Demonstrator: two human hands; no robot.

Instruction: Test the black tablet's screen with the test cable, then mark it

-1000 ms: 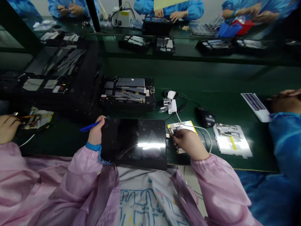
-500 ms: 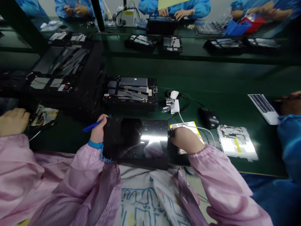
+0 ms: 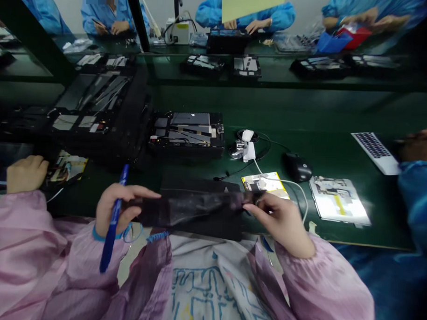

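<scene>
My left hand grips a blue pen, its tip pointing down toward my sleeve, and its fingers reach onto the left end of a glossy black tablet panel. That panel is raised and tilted, nearly edge-on to me. My right hand pinches its right end. Just beyond it lies a yellow-and-white printed card, not touched by my fingers. A dark flat piece shows behind the panel.
On the green bench stand an open tablet housing, a cable with a white plug, a black mouse and a white printed sheet. A co-worker's hand lies at left. Another co-worker's hand is beside a laptop keyboard.
The black panel has gone from lying flat to raised and tilted between my hands. My left hand has moved down and toward me, with the pen now pointing downward.
</scene>
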